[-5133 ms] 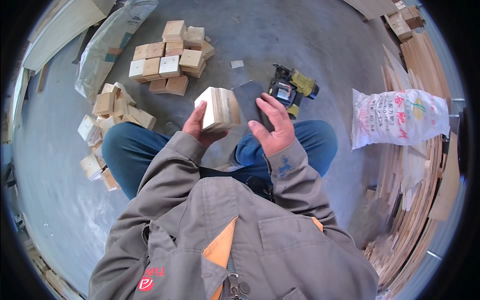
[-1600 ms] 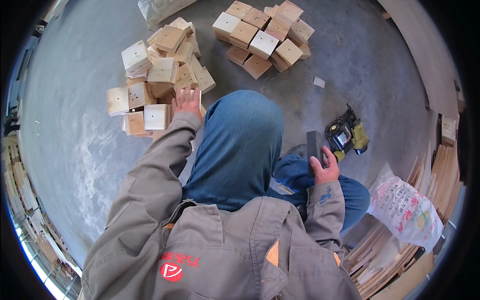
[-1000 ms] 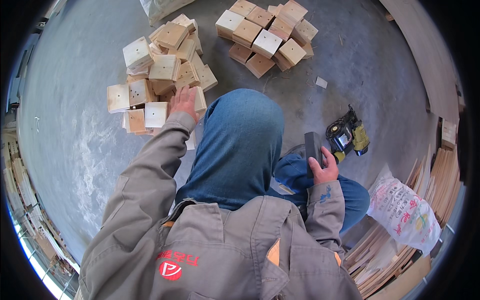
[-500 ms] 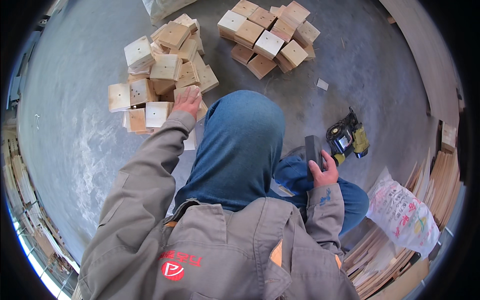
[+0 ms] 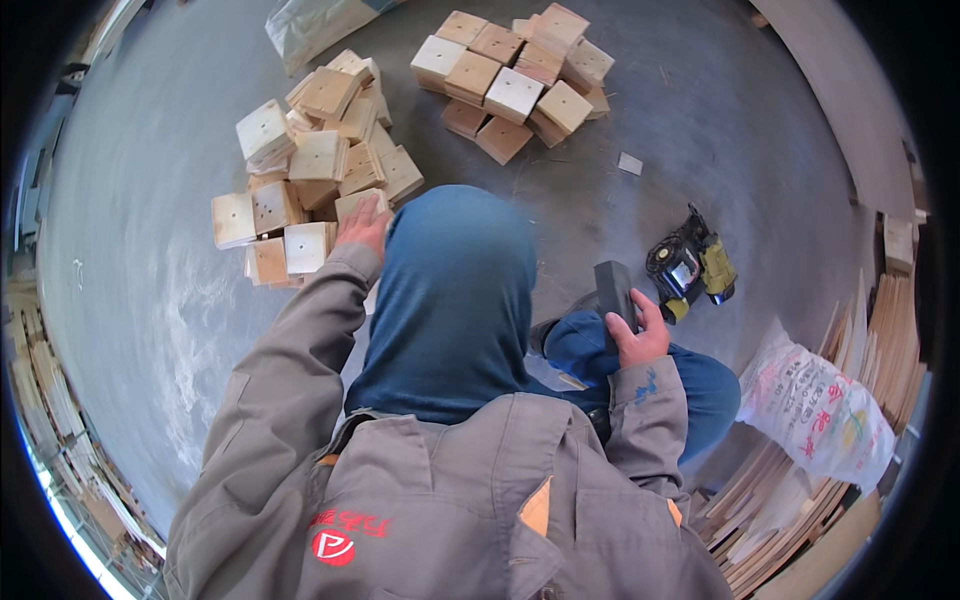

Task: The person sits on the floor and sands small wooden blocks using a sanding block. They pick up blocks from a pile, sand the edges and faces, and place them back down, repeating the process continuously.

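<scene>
My left hand (image 5: 364, 227) lies with its fingers stretched over a pale square wooden block (image 5: 358, 204) at the near right of the left pile; its thumb side is partly hidden by my raised knee. Other wooden blocks (image 5: 318, 155) with small dark holes are stacked loosely around it. In my right hand (image 5: 641, 335) is a dark grey rectangular block (image 5: 612, 290), gripped along its lower end above my bent leg. Just beyond that hand, a black and yellow-green tool with a strapped-looking body (image 5: 688, 265) lies on the floor.
A second pile of wooden blocks (image 5: 515, 80) stands at the far middle. Far left of it is a pale sack (image 5: 318, 28). A small white card (image 5: 630, 164) lies on the grey floor. At right, a printed white plastic bag (image 5: 815, 410) rests on thin wooden strips (image 5: 770, 510).
The view has shifted slightly, so the piles appear a little to the left. My left hand stays on the block, and my right hand still grips the dark block.
</scene>
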Action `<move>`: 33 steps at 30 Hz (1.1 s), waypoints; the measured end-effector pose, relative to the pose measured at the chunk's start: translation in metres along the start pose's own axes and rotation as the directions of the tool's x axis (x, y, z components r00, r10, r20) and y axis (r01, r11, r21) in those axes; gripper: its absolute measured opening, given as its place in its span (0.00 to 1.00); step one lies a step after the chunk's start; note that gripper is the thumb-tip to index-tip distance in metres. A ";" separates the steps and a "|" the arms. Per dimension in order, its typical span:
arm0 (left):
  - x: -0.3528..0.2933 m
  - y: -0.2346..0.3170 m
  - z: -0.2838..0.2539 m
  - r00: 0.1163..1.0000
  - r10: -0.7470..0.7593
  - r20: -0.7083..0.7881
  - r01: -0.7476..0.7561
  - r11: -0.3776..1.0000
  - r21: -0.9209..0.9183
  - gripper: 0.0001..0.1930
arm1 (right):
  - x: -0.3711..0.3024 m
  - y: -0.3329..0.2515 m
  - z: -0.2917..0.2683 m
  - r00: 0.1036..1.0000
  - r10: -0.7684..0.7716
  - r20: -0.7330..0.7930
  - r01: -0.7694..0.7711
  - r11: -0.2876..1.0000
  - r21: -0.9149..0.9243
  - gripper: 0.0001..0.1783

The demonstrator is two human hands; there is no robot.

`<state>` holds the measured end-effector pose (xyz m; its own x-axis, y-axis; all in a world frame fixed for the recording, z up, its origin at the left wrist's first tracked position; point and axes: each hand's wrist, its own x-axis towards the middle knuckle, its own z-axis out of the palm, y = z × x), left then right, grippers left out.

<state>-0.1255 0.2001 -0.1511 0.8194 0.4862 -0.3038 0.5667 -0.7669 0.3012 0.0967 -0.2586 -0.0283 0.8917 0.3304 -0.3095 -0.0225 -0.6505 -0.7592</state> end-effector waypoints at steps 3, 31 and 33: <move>0.012 0.000 -0.018 0.999 -0.044 -0.022 0.042 0.994 -0.097 0.24 | -0.003 -0.018 -0.003 1.000 -0.027 -0.013 0.028 1.000 0.007 0.35; 0.248 0.274 -0.117 0.879 0.454 0.146 -0.476 0.844 0.246 0.55 | 0.003 -0.072 -0.038 0.973 -0.219 -0.070 0.229 0.954 0.193 0.38; 0.267 0.285 -0.087 0.870 0.468 0.154 -0.492 0.823 0.283 0.58 | 0.004 -0.073 -0.044 0.973 -0.227 -0.047 0.231 0.949 0.214 0.38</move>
<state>0.2620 0.1474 -0.0680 0.9648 -0.0002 -0.2629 0.0386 -0.9891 0.1422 0.1221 -0.2396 0.0514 0.8936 0.4370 -0.1023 0.0882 -0.3945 -0.9147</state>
